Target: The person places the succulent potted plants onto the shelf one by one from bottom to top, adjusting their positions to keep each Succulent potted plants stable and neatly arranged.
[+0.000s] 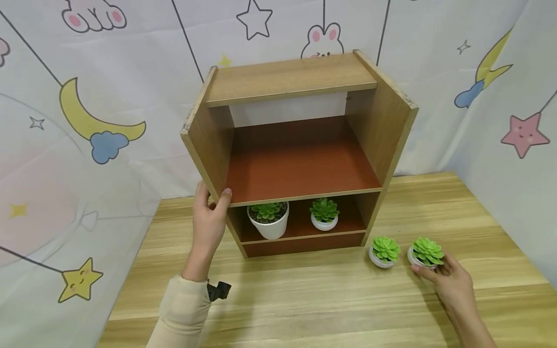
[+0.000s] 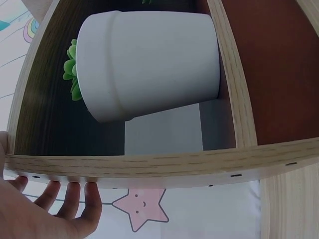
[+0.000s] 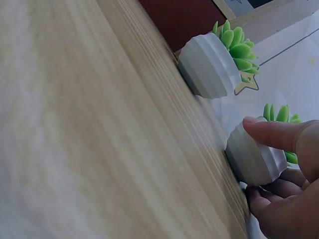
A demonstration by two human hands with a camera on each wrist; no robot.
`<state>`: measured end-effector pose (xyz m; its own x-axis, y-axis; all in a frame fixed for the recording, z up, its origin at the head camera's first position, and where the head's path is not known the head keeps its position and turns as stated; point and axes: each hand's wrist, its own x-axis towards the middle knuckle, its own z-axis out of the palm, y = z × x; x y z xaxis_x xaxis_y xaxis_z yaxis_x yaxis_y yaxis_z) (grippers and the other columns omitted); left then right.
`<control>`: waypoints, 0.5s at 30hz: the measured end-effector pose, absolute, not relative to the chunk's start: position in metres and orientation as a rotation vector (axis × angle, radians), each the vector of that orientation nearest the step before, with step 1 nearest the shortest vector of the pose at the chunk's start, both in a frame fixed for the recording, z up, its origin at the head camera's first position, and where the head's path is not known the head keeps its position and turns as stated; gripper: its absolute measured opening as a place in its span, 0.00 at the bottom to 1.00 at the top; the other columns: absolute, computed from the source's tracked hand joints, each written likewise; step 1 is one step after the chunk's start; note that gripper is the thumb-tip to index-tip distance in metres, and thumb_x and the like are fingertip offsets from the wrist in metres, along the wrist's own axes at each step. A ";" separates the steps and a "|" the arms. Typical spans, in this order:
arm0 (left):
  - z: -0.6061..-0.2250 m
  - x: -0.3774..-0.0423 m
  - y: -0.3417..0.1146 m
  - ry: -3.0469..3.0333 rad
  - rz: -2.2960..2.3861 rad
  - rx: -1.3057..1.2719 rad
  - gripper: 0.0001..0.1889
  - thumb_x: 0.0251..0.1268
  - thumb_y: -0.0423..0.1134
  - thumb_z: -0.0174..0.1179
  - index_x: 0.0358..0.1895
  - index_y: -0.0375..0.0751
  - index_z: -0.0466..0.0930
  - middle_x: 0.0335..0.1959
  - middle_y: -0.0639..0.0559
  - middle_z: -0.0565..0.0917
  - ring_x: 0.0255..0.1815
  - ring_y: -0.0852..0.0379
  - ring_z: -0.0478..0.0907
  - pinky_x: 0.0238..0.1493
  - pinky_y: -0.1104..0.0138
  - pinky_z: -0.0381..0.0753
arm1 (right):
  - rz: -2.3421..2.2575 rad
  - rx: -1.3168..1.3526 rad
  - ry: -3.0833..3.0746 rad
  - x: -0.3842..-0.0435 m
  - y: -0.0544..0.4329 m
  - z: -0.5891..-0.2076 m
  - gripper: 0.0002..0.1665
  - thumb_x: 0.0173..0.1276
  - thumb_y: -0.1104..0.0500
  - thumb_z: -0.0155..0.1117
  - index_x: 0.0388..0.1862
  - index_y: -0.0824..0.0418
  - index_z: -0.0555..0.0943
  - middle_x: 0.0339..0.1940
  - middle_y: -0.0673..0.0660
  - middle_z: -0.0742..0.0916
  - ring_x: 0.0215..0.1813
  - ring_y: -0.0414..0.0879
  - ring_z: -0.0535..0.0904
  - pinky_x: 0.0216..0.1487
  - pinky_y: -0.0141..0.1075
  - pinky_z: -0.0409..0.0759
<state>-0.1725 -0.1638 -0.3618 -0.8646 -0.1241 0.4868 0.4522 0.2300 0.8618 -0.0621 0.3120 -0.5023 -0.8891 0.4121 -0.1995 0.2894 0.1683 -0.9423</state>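
My left hand (image 1: 210, 220) grips the left side panel of a wooden shelf unit (image 1: 300, 197), thumb at the front edge and fingers along the outer face. In the left wrist view its fingers (image 2: 91, 206) curl against that panel. On the right, my right hand (image 1: 454, 280) holds a small succulent in a white ribbed pot (image 3: 251, 152), thumb on one side of the pot and fingers on the other. Beside it on the table stands a matching potted succulent (image 1: 385, 250), close to the shelf's right front corner.
A larger white pot with a succulent (image 1: 271, 227) sits at the left of the lower compartment, and a small potted succulent (image 1: 324, 215) at its right. Above is the reddish middle board (image 1: 300, 159). A wood-grain table (image 1: 304, 299) and a cartoon-printed cloth (image 1: 143, 58) surround the unit.
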 end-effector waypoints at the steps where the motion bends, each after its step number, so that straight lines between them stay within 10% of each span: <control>1: -0.362 -0.172 -0.164 -2.052 -1.674 -0.297 0.23 0.72 0.39 0.57 0.68 0.48 0.71 0.60 0.52 0.72 0.59 0.57 0.70 0.50 0.55 0.73 | 1.831 -0.702 -2.324 -0.062 0.312 -0.502 0.61 0.57 0.58 0.78 0.80 0.63 0.49 0.76 0.66 0.58 0.74 0.61 0.52 0.67 0.32 0.59; 15: -0.356 -0.169 -0.160 -2.057 -1.691 -0.275 0.23 0.72 0.35 0.56 0.68 0.42 0.70 0.60 0.47 0.71 0.59 0.57 0.69 0.50 0.56 0.73 | 1.793 -0.727 -2.312 -0.062 0.315 -0.505 0.60 0.56 0.58 0.79 0.78 0.67 0.51 0.74 0.69 0.61 0.72 0.61 0.57 0.58 0.23 0.66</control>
<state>-0.1688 -0.1603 -0.3564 -0.8740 -0.1335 0.4672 0.4325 0.2245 0.8732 -0.0623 0.3146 -0.5048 -0.8762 0.4438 -0.1881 0.2927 0.1798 -0.9392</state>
